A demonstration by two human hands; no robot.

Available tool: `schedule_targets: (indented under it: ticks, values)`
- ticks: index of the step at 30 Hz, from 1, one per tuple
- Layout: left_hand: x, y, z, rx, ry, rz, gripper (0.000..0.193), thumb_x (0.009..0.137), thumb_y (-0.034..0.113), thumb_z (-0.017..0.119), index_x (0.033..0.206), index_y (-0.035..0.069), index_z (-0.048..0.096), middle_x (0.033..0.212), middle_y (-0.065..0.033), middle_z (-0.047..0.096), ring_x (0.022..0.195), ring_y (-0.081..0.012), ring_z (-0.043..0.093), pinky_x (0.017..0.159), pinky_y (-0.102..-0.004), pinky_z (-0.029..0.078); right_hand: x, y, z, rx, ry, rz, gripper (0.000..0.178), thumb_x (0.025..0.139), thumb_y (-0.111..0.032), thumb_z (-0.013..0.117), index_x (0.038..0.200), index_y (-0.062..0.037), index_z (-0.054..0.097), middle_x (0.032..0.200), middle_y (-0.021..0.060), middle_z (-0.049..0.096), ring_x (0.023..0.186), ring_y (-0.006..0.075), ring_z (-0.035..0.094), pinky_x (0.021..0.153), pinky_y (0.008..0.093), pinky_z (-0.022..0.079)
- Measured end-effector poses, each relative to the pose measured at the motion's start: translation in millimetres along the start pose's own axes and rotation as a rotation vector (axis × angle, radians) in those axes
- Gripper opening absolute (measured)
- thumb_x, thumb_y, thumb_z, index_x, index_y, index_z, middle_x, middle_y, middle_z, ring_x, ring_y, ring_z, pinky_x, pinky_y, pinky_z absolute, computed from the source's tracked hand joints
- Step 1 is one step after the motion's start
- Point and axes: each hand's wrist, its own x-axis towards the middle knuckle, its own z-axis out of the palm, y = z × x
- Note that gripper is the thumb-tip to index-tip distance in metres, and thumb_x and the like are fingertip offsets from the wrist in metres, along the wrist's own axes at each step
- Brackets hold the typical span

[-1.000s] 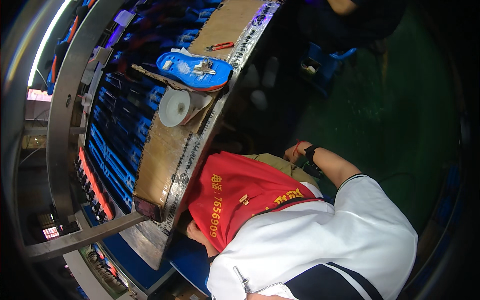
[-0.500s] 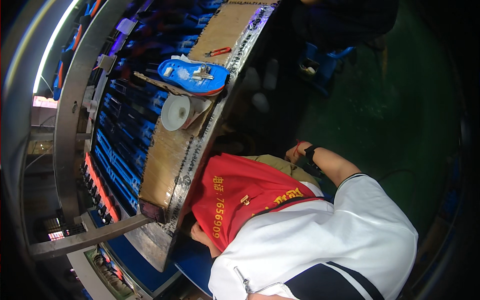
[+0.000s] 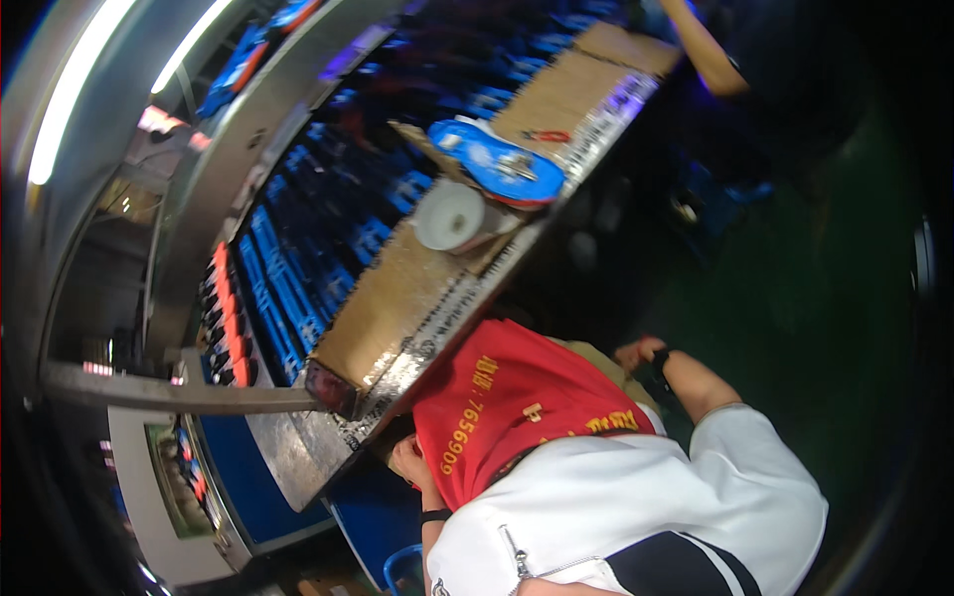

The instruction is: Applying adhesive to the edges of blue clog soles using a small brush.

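Neither of my hands shows in the head view. A person in a red cap (image 3: 507,407) and white top (image 3: 636,507) crouches below the edge of a long workbench (image 3: 437,328). One of that person's hands (image 3: 636,353), with a black wristband, is down by a tan object on the far side of the cap. The other hand (image 3: 407,462) is under the bench edge. On the bench's cardboard cover (image 3: 388,298) lie a white tape roll (image 3: 452,217), a blue oval tool (image 3: 497,159) and a small red-handled tool (image 3: 547,136).
Rows of blue and red parts (image 3: 288,268) fill racks behind the bench. A metal bar (image 3: 179,395) juts in from the left, ending at a dark block (image 3: 333,389). Another person's bare arm (image 3: 708,55) reaches in at the top right. The green floor (image 3: 795,298) lies to the right.
The view has swung, so the bench and its tools now sit further right and lean more. A second person's arm has come into view at the top right. The crouching person stays bent down.
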Motion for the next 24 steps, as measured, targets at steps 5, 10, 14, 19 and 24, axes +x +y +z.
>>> schedule_targets:
  ticks: [5,10,14,19,24]
  values:
    - [-4,0,15,0.074,0.006,-0.042,0.019,0.084,0.028,0.066,0.080,0.009,0.066,0.088,-0.0093,0.065,0.096,-0.0312,0.056,0.087,-0.0431,0.041,-13,15,23,-0.292,0.012,-0.050,0.040,0.080,-0.035,0.063,0.111,-0.0104,0.066,0.111,0.0111,0.068,0.101,0.0283,0.061,0.083,0.0434,0.045]
    - [-11,7,3,0.076,0.042,-0.096,0.018,0.083,0.027,0.066,0.078,0.010,0.066,0.088,-0.0073,0.065,0.099,-0.0286,0.055,0.092,-0.0424,0.038,-8,18,31,-0.540,-0.023,-0.068,0.041,0.080,-0.034,0.062,0.114,-0.0114,0.064,0.113,0.0103,0.066,0.103,0.0279,0.060,0.085,0.0433,0.044]
    - [-6,18,3,0.060,0.041,-0.072,0.019,0.084,0.026,0.066,0.079,0.008,0.066,0.089,-0.0078,0.066,0.101,-0.0284,0.055,0.095,-0.0424,0.037,-4,34,29,-0.615,-0.067,-0.009,0.043,0.079,-0.034,0.062,0.116,-0.0121,0.063,0.115,0.0097,0.065,0.106,0.0276,0.059,0.087,0.0433,0.044]
    - [-5,27,-11,-0.033,0.027,-0.109,0.017,0.086,0.025,0.064,0.084,0.008,0.067,0.092,-0.0081,0.066,0.103,-0.0275,0.056,0.096,-0.0423,0.036,12,50,17,-0.683,-0.157,0.055,0.045,0.079,-0.033,0.062,0.119,-0.0131,0.061,0.118,0.0090,0.064,0.108,0.0272,0.057,0.089,0.0432,0.043]
    - [-7,32,-19,-0.073,0.006,-0.158,0.018,0.087,0.025,0.063,0.088,0.008,0.069,0.094,-0.0082,0.067,0.105,-0.0266,0.057,0.098,-0.0418,0.036,21,55,9,-0.713,-0.188,0.107,0.047,0.079,-0.033,0.062,0.122,-0.0140,0.059,0.121,0.0082,0.062,0.111,0.0268,0.056,0.091,0.0431,0.042]
